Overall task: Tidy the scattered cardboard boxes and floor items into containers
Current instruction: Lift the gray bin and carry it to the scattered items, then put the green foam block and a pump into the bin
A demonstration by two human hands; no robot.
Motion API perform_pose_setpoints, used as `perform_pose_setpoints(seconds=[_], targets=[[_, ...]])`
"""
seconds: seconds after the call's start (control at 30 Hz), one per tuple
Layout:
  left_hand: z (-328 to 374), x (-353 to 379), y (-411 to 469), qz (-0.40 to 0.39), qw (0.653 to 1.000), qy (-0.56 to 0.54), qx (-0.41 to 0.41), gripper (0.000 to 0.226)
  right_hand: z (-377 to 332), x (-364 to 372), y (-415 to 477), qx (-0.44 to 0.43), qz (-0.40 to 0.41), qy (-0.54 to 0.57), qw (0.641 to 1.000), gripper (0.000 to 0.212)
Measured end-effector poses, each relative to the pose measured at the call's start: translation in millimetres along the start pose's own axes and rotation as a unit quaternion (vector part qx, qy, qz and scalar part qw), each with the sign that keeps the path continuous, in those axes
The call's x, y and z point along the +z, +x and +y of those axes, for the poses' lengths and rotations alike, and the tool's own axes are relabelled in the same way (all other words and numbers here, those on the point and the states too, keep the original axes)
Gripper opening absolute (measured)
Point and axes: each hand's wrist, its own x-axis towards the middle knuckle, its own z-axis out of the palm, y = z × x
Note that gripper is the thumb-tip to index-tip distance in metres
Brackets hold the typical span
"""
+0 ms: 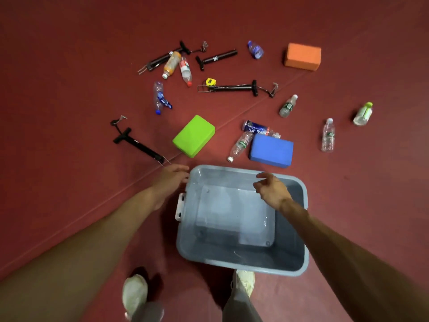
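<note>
On the red floor [69,101], close to the person's feet, stands a grey plastic bin [301,228], and as far as its inside shows it holds nothing yet. The left hand [170,180] rests at or just beside the bin's far left corner, fingers loosely spread and holding nothing; whether it touches the rim I cannot tell. The right hand [271,188] hovers over the bin's far edge, its grip wide and empty too.

By my reading the tidying has hardly begun, since everything lies outside the bin. Nearest, just beyond its far rim, are a green foam block [193,135], a blue foam block [271,151] and a clear bottle [240,146] lying between them. A black hand pump [139,144] lies to the left of the green block. Farther off toward the far part of the floor are three more pumps, an orange foam block [303,56], a small yellow tape measure [210,82] and some nine more bottles scattered well apart. No cardboard boxes show anywhere in view.

All of this is left to gather, likely starting with the near blocks.
</note>
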Motion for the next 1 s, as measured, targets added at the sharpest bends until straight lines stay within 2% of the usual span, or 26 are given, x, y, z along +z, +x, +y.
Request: perform_pose_setpoints(seconds=[0.1, 0.2, 0.43, 0.57, 0.77, 1.0], targets=[[5.5, -51.8, -10.0, 0.004, 0.998, -0.06, 0.016, 0.025, -57.2, 36.4, -7.3, -0.054, 0.004, -0.053, 0.997, 0.033], [-11.9, -119.4, -13.7, 0.0, 0.995, -0.097, 0.006, 0.017, -110.8, 90.9, -17.2, -0.07, -0.001, -0.074, 0.995, 0.037], [-62.4, -298.1, 0.2, 0.017, 0.998, -0.051, 0.01, 0.016, -224.3, 222.2, -41.1, -0.096, -0.043, -0.181, 0.978, 0.031], [-57.6, -364.5, 18.7, 0.009, 0.999, -0.011, 0.029, 0.018, -290.3, 262.5, -42.3, -0.103, -0.053, -0.144, 0.983, 0.033], [-31.6, -402.0, 73.5, -0.02, 0.999, 0.0, 0.04, 0.012, -342.5, 265.7, -6.0, -0.11, -0.036, -0.086, 0.99, 0.035], [15.6, -380.8, 183.1, -0.045, 0.998, 0.038, 0.017, 0.014, -339.3, 239.0, 83.1, -0.047, 0.005, -0.03, 0.998, 0.034]])
